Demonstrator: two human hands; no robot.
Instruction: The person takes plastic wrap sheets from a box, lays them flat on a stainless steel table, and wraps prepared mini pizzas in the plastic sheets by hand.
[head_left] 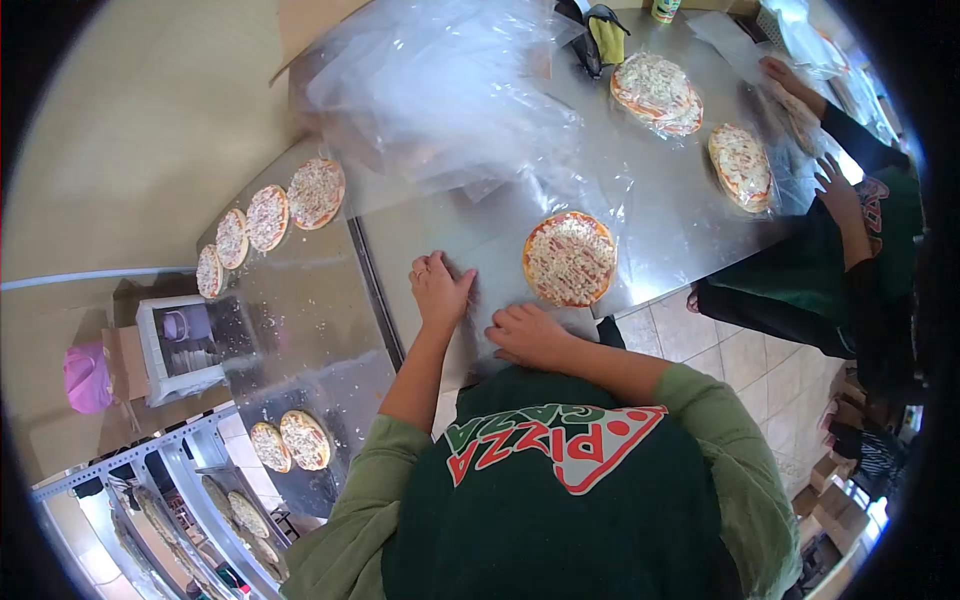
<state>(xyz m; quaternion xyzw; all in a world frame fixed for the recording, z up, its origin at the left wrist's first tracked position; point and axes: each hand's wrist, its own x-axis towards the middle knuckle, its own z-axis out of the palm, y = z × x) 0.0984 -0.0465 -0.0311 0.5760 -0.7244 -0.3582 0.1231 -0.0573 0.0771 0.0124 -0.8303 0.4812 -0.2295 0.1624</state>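
A round uncooked pizza [570, 258] with shredded cheese lies on the steel table in front of me, with clear plastic bag film [487, 290] around it and towards my hands. My left hand [441, 288] is closed at the left end of this film, fingers curled down and thumb to the right. My right hand [528, 335] rests just below and left of the pizza, its fingers curled onto the near edge of the film. Neither hand touches the pizza. The exact grip under the fingertips is hidden.
A heap of clear plastic bags [430, 100] covers the back. Several unwrapped pizzas [316, 193] line the left table, with two more [305, 440] nearer. Bagged pizzas [657, 92] lie at right, where a co-worker's hand [840, 195] reaches over the table. A rack [190, 480] stands lower left.
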